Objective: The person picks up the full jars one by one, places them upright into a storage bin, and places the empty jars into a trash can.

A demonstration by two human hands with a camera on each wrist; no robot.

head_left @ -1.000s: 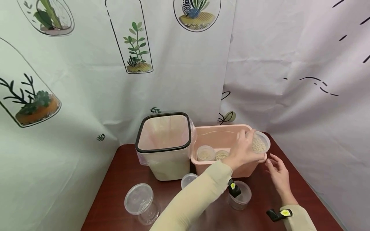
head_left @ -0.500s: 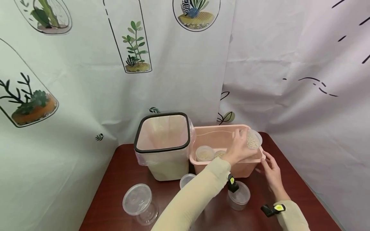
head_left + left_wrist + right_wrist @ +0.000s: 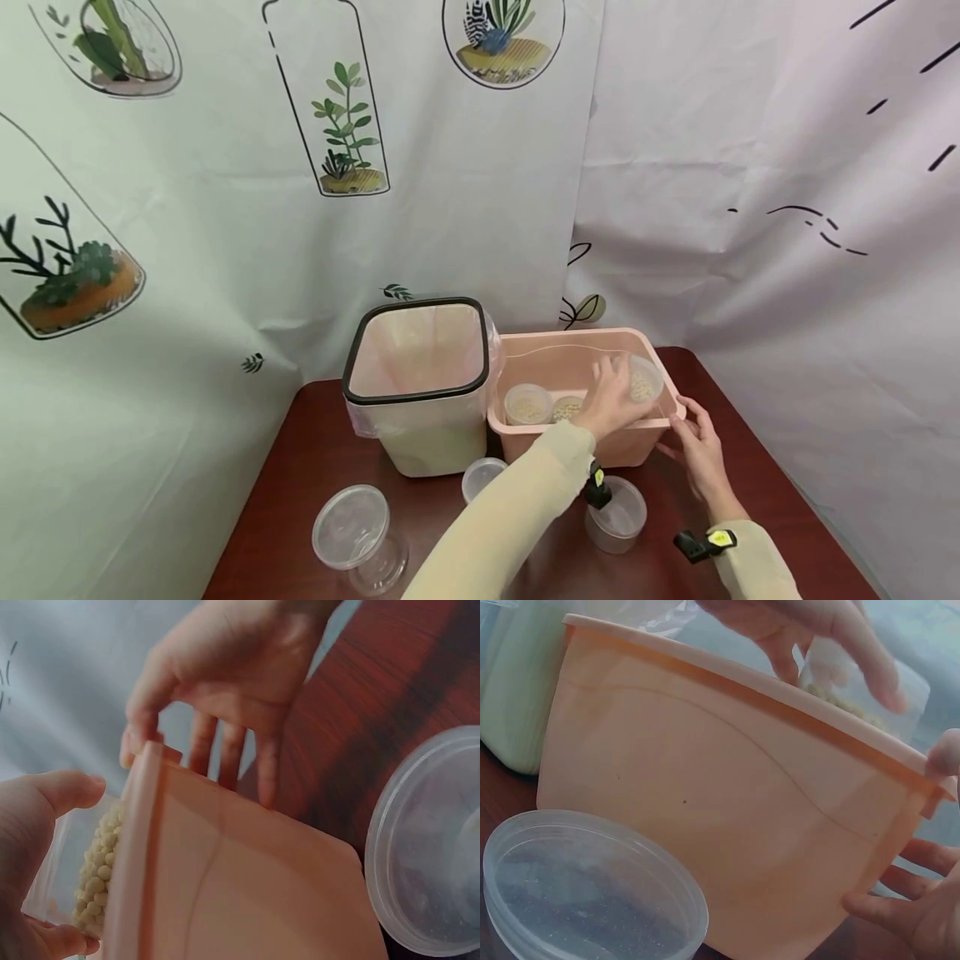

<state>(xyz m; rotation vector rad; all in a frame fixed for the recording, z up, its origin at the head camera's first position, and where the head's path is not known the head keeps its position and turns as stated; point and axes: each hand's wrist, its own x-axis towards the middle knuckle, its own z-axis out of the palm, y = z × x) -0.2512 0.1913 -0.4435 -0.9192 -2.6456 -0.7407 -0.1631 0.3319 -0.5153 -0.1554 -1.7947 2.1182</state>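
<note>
My left hand (image 3: 604, 402) grips a clear plastic tub (image 3: 645, 380) of pale, round, bean-like pellets. This tub is tilted and sits inside the right end of the pink bin (image 3: 540, 362). At the bin's front right corner my right hand (image 3: 701, 450) holds the rim, its thumb (image 3: 142, 735) over the edge and fingers against the outer wall. Farther left in the bin stand a round tub (image 3: 527, 406) with pellets at its bottom and another pellet-filled container (image 3: 566, 408), partly hidden by the left hand.
Left of the pink bin stands a pale waste bin (image 3: 435, 442) with a black rim and plastic liner. On the dark red table (image 3: 285, 483) are a lidded clear tub (image 3: 617, 517), a smaller round tub (image 3: 483, 477) and a clear footed jar (image 3: 352, 529). Patterned cloth hangs behind.
My left hand has moved the tub left and down, from above the bin's right rim into the bin. My right hand has moved left and taken hold of the bin's corner.
</note>
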